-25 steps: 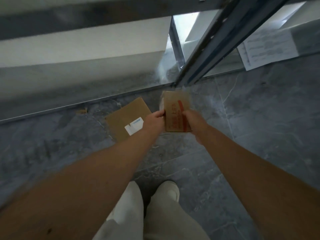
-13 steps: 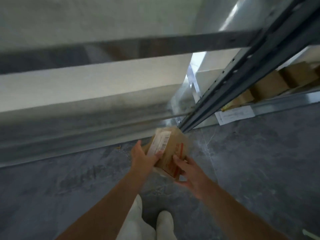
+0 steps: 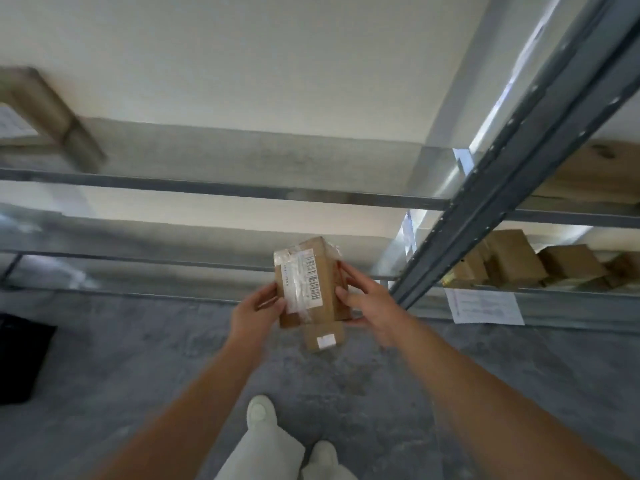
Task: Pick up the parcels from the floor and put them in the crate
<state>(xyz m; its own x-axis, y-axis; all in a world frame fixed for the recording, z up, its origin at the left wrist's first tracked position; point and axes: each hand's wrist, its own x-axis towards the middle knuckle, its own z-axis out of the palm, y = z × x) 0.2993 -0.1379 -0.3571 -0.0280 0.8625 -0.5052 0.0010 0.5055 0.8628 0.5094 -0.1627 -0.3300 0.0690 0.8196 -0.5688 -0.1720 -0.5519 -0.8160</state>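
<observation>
A small brown cardboard parcel with a barcode label and clear tape is held up in front of me, above the floor. My left hand grips its left edge and my right hand grips its right side. Just below it a flat brown parcel with a white label lies on the grey floor. At the far left edge a dark object that may be the crate stands on the floor; only part of it shows.
Metal shelving rises ahead and to the right, with several cardboard boxes on its low shelf. A white paper sheet hangs on the shelf's front. My feet stand on the grey floor.
Both hands have lifted the small parcel higher and turned its barcode label towards me. My view has tilted up, bringing more shelving, boxes and the dark object into sight.
</observation>
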